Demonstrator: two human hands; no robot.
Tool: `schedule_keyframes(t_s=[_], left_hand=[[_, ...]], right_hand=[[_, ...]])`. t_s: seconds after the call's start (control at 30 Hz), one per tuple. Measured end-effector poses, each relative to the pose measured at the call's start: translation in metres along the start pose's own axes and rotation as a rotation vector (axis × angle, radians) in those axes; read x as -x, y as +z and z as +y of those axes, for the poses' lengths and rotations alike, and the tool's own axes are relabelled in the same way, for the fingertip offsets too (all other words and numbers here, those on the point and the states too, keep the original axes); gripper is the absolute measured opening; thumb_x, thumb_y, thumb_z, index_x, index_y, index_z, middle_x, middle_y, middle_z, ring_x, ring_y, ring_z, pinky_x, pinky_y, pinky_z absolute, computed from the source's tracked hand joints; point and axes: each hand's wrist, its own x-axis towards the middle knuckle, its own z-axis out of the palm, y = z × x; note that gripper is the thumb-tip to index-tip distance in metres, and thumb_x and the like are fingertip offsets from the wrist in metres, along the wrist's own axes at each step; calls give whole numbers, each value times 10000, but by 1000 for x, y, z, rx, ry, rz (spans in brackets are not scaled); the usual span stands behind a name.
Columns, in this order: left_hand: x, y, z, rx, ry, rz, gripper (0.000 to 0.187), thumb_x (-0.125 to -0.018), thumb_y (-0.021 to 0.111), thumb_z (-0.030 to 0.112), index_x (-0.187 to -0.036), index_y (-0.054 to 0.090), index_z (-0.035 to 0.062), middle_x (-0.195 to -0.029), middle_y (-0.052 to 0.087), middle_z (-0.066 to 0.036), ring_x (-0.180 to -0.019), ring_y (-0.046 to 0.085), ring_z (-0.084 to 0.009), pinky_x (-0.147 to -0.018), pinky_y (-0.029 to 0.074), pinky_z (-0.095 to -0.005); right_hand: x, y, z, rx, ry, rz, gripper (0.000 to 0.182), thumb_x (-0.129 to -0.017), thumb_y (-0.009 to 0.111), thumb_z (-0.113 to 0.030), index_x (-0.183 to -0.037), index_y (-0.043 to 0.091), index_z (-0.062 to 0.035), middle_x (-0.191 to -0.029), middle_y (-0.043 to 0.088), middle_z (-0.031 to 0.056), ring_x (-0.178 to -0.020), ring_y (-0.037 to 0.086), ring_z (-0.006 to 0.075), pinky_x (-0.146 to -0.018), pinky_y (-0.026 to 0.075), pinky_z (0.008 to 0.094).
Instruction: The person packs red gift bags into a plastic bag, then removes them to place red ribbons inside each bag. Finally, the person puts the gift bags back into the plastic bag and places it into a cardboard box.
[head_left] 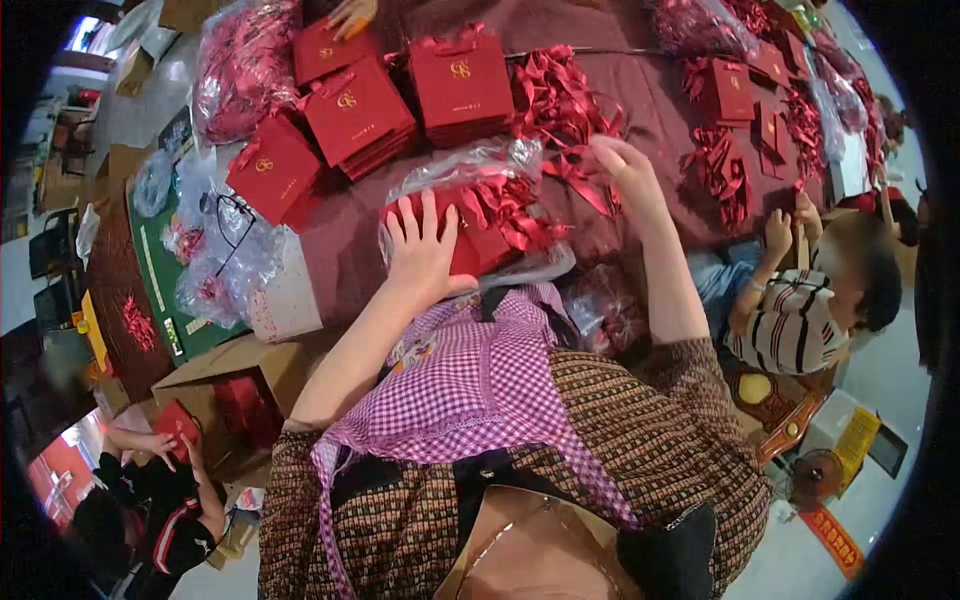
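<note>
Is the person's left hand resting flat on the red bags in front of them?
Yes, the left hand lies palm-down on the red bags.

Packing workshop, probably, table (340, 260) heaped with red gift bags (355, 108) (ribbons (560, 100) too), cardboard cartons (225, 375)

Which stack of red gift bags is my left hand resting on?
Your left hand rests on the plastic-wrapped stack nearest you; the other stacks lie unwrapped farther up the table.

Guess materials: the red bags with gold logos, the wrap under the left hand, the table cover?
Red bags: likely matte card or paper; crisp flat folds, gold printed emblem. Wrap under the left hand: thin clear plastic film; glossy crinkles, see-through. Table cover: seems maroon cloth; dull and soft-looking.
</note>
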Motion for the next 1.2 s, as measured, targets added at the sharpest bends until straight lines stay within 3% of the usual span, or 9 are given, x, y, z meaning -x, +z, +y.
schedule_keyframes(t_s=[0.1,0.13,0.27,0.33,0.37,0.57,0.9,1.0,1.2], left_hand=[[0,-4,2,13,-16,-31,1105,-545,761,603,-1381,359,2,-1458,162,-329,-1310,142,-577,-1018,173,-682],[0,-8,4,14,-19,-42,1105,-547,761,600,-1383,355,3,-1461,153,-329,-1313,134,-577,-1021,166,-682],[-2,-12,6,22,-20,-72,1104,-554,759,596,-1389,345,5,-1466,145,-325,-1316,124,-577,-1033,154,-673],[-1,-14,6,37,-23,-73,1098,-559,750,608,-1390,348,13,-1465,151,-323,-1316,133,-573,-1036,156,-667],[0,-16,6,43,-24,-68,1092,-561,748,610,-1388,352,16,-1465,153,-324,-1316,136,-572,-1037,155,-666],[4,-21,9,85,-35,-47,1068,-531,793,541,-1372,382,26,-1461,161,-327,-1317,154,-566,-1035,181,-663],[4,-29,7,162,-59,-67,1062,-539,796,528,-1375,380,22,-1469,164,-313,-1328,132,-560,-1045,146,-664],[5,-32,6,181,-62,-143,1048,-599,783,512,-1396,322,11,-1480,110,-314,-1340,92,-553,-1052,127,-664],[8,-32,5,212,-63,-113,1035,-593,787,503,-1387,343,9,-1479,122,-309,-1345,101,-543,-1056,118,-661]], right_hand=[[-68,39,-15,-103,-49,-85,479,-890,616,-317,-1233,536,7,-1067,613,60,-993,579,157,-848,463,304],[-88,53,-18,-125,-38,-115,470,-849,653,-358,-1120,595,22,-1016,607,52,-902,571,122,-785,466,288],[-167,85,-3,360,108,-64,930,-688,758,-545,-1226,471,158,-1228,549,260,-1178,517,325,-948,416,344],[-163,93,-24,523,227,-32,919,-678,778,-528,-1216,483,155,-1207,565,244,-1141,543,299,-930,426,344],[-177,95,-6,274,115,-163,888,-665,804,-492,-1197,500,151,-1185,579,231,-1099,561,289,-904,438,351],[-186,106,-15,407,283,-156,762,-632,837,-458,-1101,603,95,-1044,662,156,-939,632,249,-821,475,343],[-189,110,-24,421,338,-158,757,-641,854,-387,-1122,569,124,-1094,637,190,-985,624,258,-856,476,344],[-205,106,2,78,375,-223,709,-650,853,-339,-1133,574,99,-1082,639,183,-964,631,268,-829,511,366],[-198,114,-4,-17,361,-260,541,-707,801,-188,-1148,574,28,-1084,638,147,-933,639,271,-831,525,416]])
